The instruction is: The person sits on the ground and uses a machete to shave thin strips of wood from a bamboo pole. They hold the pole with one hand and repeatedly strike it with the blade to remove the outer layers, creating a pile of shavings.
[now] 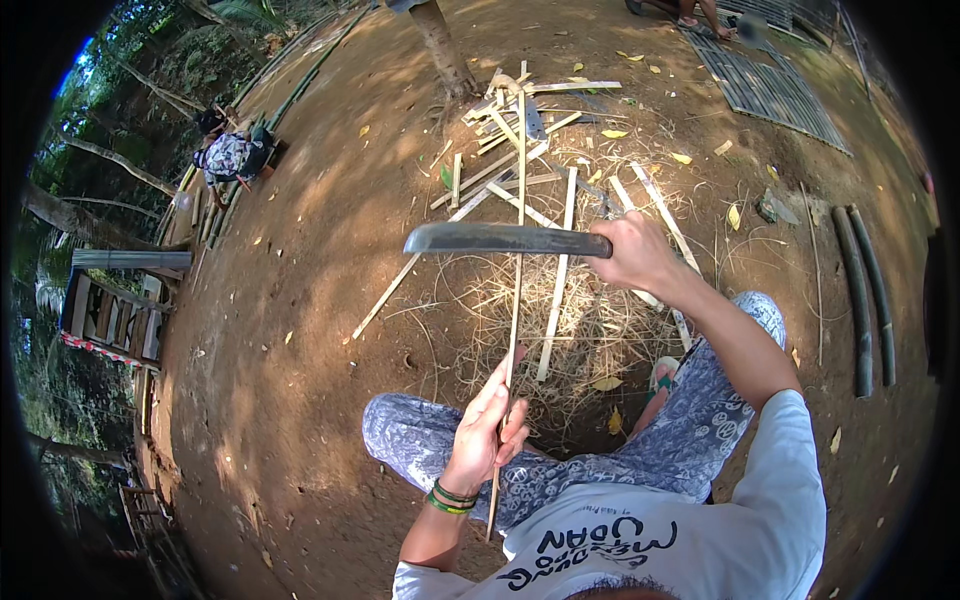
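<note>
- White shirt (740, 550), lower centre.
- Left fingers (485, 403) grasp a slim strip (517, 305), centre.
- Right fingers (620, 235) clench a machete (480, 238), upper centre; blade overlaps strip, tip facing brown ground (300, 350), left.

My right fingers (628, 236) wrap the grip of the long, dark steel machete (500, 238), hiding most of its handle. The blade covers a short stretch of the thin, pale bamboo strip (516, 312), and I cannot tell whether the two touch. My curled left fingers (490, 406) hide another stretch. My blue-grey patterned trousers (690, 425) partly cover my green-strapped sandal (661, 377). The top edge cuts off the brown tree trunk (442, 48) and a person (711, 18) at upper right. What the distant crouching person (232, 157) in a patterned shirt handles is too small to tell.
</note>
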`<action>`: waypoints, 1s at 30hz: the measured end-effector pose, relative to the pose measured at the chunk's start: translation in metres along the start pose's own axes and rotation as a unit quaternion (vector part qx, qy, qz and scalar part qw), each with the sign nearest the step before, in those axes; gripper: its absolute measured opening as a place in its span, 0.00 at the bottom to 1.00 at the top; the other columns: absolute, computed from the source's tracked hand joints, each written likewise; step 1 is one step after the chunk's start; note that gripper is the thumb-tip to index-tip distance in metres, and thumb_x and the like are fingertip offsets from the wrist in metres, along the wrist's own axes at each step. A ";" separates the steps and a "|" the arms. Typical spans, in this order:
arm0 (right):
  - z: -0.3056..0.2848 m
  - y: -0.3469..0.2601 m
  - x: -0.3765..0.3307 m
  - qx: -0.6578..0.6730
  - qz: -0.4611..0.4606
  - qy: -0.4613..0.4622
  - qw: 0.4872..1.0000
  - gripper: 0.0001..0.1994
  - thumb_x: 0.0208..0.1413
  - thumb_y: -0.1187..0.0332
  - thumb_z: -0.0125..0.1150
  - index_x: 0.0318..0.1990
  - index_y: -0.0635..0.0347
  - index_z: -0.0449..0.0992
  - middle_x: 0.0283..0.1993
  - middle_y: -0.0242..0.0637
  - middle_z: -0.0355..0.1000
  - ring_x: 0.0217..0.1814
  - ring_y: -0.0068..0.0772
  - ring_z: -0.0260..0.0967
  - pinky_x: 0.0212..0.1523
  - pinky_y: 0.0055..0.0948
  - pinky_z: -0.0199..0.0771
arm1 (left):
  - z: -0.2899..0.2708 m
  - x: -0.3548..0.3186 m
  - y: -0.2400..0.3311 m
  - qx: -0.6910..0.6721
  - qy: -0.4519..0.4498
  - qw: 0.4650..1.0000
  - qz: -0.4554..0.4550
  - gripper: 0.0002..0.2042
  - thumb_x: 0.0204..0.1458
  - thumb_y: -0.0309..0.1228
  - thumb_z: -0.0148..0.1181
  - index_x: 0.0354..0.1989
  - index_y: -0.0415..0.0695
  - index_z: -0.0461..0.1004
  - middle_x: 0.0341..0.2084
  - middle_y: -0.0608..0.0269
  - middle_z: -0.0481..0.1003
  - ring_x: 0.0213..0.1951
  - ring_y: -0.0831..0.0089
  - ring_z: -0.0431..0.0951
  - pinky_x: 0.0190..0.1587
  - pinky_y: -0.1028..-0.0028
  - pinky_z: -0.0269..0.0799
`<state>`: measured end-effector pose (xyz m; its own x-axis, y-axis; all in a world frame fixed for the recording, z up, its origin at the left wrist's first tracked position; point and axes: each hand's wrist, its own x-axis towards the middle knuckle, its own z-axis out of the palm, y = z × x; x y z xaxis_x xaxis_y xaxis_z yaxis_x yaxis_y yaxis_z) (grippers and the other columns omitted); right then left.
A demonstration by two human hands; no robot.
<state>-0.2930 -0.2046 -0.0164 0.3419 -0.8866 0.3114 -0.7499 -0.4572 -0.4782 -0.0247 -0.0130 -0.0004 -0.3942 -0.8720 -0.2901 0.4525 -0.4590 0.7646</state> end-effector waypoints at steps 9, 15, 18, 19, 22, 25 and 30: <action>-0.016 0.011 0.010 -0.041 -0.052 0.033 0.997 0.10 0.49 0.63 0.59 0.21 0.57 0.77 0.14 0.42 0.68 0.16 0.42 0.64 0.24 0.46 0.68 | -0.008 -0.017 -0.011 0.009 -0.013 1.000 0.000 0.27 0.72 0.40 0.38 0.76 0.48 0.45 0.17 0.70 0.58 0.11 0.83 0.53 0.13 0.83 0.52; -0.053 0.047 0.031 0.035 0.158 0.059 0.985 0.13 0.50 0.63 0.62 0.25 0.65 0.79 0.18 0.46 0.71 0.20 0.40 0.68 0.28 0.42 0.68 | -0.024 -0.031 -0.023 -0.080 -0.026 0.995 -0.058 0.26 0.72 0.40 0.37 0.76 0.49 0.46 0.16 0.70 0.57 0.11 0.83 0.54 0.13 0.83 0.53; -0.033 0.052 0.028 0.154 0.161 0.110 0.969 0.14 0.52 0.61 0.63 0.24 0.65 0.77 0.15 0.37 0.67 0.19 0.29 0.63 0.25 0.37 0.62 | -0.028 -0.026 -0.027 -0.135 -0.068 0.987 -0.056 0.28 0.72 0.47 0.35 0.77 0.52 0.44 0.16 0.73 0.55 0.13 0.84 0.55 0.14 0.84 0.54; -0.028 0.054 0.026 0.166 0.154 0.111 0.968 0.15 0.52 0.61 0.63 0.23 0.65 0.76 0.15 0.35 0.65 0.19 0.27 0.61 0.25 0.36 0.61 | -0.027 -0.023 -0.027 -0.167 -0.077 0.982 -0.053 0.28 0.72 0.48 0.34 0.77 0.53 0.43 0.16 0.75 0.55 0.13 0.85 0.55 0.14 0.84 0.54; -0.022 0.042 0.017 0.203 0.151 0.109 0.961 0.16 0.52 0.60 0.63 0.22 0.65 0.73 0.13 0.32 0.62 0.18 0.25 0.59 0.23 0.35 0.58 | -0.026 -0.015 -0.026 -0.133 -0.051 0.988 -0.050 0.28 0.72 0.50 0.32 0.76 0.55 0.45 0.16 0.75 0.54 0.13 0.85 0.55 0.14 0.84 0.54; -0.019 0.018 0.003 0.142 0.163 0.036 0.976 0.14 0.52 0.60 0.63 0.23 0.62 0.76 0.14 0.34 0.64 0.18 0.28 0.63 0.23 0.37 0.61 | -0.025 -0.006 -0.021 -0.101 -0.034 0.994 -0.021 0.26 0.73 0.47 0.31 0.75 0.52 0.48 0.18 0.71 0.59 0.13 0.83 0.57 0.14 0.82 0.57; 0.001 -0.017 -0.022 0.078 0.059 -0.036 0.994 0.10 0.50 0.60 0.62 0.27 0.55 0.81 0.14 0.37 0.69 0.17 0.36 0.71 0.24 0.41 0.70 | -0.022 0.015 -0.009 -0.027 0.006 0.999 0.040 0.25 0.73 0.42 0.34 0.74 0.45 0.50 0.21 0.67 0.65 0.14 0.80 0.63 0.15 0.80 0.61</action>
<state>-0.2871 -0.1770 -0.0158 0.3007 -0.9351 0.1874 -0.6921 -0.3491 -0.6317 -0.0171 -0.0257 -0.0246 -0.3457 -0.9079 -0.2371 0.5253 -0.3967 0.7528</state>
